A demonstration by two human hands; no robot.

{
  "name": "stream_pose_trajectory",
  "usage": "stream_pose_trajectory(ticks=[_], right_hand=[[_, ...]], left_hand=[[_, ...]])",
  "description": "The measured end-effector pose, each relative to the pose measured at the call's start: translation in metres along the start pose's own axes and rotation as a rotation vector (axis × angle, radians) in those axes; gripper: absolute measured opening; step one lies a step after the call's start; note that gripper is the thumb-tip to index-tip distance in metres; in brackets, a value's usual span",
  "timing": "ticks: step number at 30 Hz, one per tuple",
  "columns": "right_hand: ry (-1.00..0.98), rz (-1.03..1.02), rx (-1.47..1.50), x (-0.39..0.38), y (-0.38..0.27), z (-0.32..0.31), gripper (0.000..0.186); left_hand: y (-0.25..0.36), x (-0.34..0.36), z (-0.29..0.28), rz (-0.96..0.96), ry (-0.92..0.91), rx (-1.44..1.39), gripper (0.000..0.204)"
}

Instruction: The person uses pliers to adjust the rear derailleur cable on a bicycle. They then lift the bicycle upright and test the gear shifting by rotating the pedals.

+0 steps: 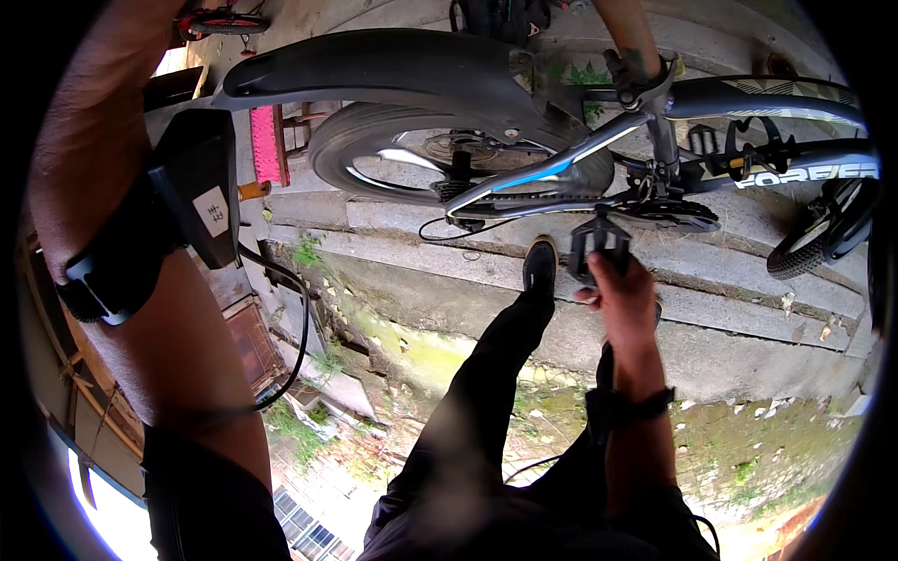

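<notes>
A bicycle [547,176] with a dark frame and blue and white accents stands in front of me. My right hand [622,297] is closed on its black pedal [599,245], thumb and fingers at the pedal's near end. Beside the pedal lie the chainring [669,215] and the chain. The rear wheel [341,150] sits under a long black mudguard [374,67]; its spokes look smeared. My left forearm [201,346] reaches up along the left side, and its hand is beyond the upper edge. A black box [201,187] with a cable is strapped to that forearm.
My shoe [540,266] stands on a concrete step edge [412,252]. A pink slatted object [268,145] is left of the rear wheel. Another tyre [804,243] shows at the far right. Dark bags [500,19] and a red bike [224,21] lie beyond.
</notes>
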State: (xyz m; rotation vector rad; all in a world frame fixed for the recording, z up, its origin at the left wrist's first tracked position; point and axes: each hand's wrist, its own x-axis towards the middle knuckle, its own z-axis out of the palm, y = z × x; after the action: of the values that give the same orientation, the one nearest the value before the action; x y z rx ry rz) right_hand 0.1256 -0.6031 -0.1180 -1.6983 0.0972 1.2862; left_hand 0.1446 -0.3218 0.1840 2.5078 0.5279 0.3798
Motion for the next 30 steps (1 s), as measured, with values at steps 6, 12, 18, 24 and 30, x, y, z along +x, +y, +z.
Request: stream_pose_trajectory(ticks=[6, 12, 18, 24, 30], right_hand=[[0.246, -0.12, -0.246, -0.018, -0.065, -0.215, 0.027], [0.343, 0.007, -0.257, -0.007, -0.041, -0.251, 0.035], [0.379, -0.003, -0.567, -0.016, -0.061, -0.253, 0.043], [0.467, -0.244, -0.938, -0.071, -0.125, -0.281, 0.046], [0.583, -0.379, -1.012, -0.141, -0.215, -0.299, 0.042]], left_hand=[[0.026, 0.003, -0.026, -0.03, -0.025, 0.011, 0.053], [0.025, 0.008, -0.012, -0.033, -0.084, -0.051, 0.054], [0.007, 0.014, -0.031, -0.063, -0.158, -0.246, 0.053], [0.003, 0.015, -0.032, 0.2, 0.004, 0.191, 0.06], [0.0, 0.013, -0.032, 0.305, 0.125, 0.307, 0.065]])
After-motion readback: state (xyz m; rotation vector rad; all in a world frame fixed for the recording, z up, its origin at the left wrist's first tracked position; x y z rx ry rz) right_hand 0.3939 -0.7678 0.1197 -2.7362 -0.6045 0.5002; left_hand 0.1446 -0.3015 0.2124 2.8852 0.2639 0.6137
